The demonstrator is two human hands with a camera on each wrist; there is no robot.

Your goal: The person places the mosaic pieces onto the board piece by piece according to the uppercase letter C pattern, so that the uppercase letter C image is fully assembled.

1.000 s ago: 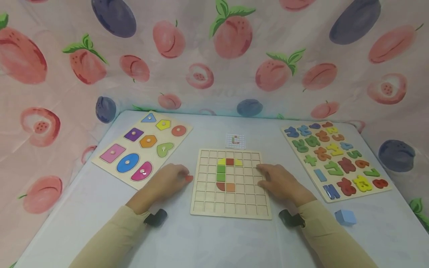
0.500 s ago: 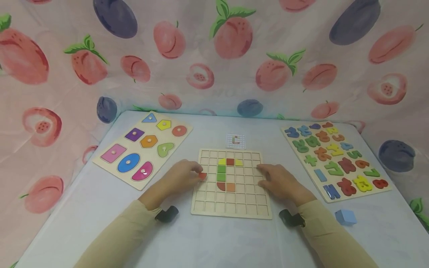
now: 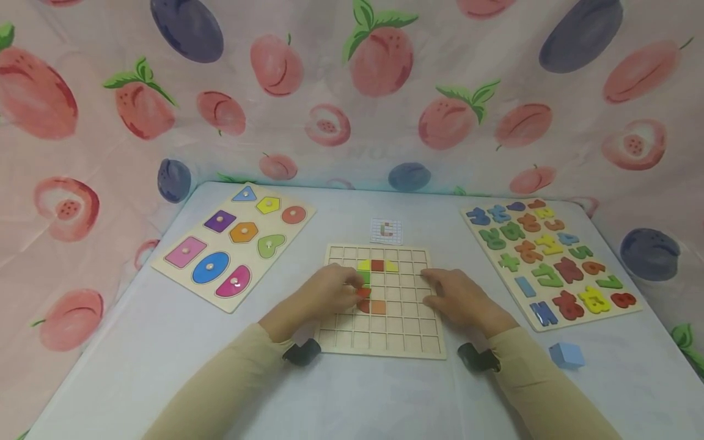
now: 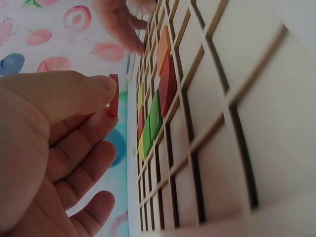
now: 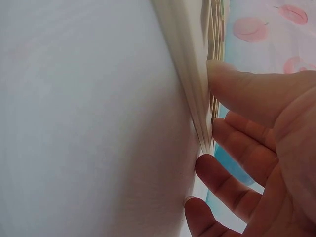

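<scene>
In the head view, my left hand (image 3: 333,292) pinches a small red tile (image 4: 114,95) between thumb and forefinger, above the left part of a wooden grid board (image 3: 379,340). In the left wrist view, the tile stands on edge, apart from the board. Set in the grid are yellow corner pieces (image 3: 392,266), a dark red square (image 3: 377,265), green squares (image 4: 155,109), a red rounded piece (image 4: 168,86) and an orange square (image 3: 378,307). At the board's right edge, the thumb and fingertips of my right hand (image 3: 462,300) touch it, fingers loosely bent.
Behind the grid board lies a small pattern card (image 3: 387,231). To the left is a knobbed shape puzzle (image 3: 233,244); to the right, a letter and number puzzle (image 3: 550,263). A blue block (image 3: 567,355) sits beside the right forearm. Fruit-print cloth (image 3: 352,91) hangs behind the table.
My left hand has carried the red tile rightward, from beside the board to above the column of green squares. The right hand stays at the board's edge.
</scene>
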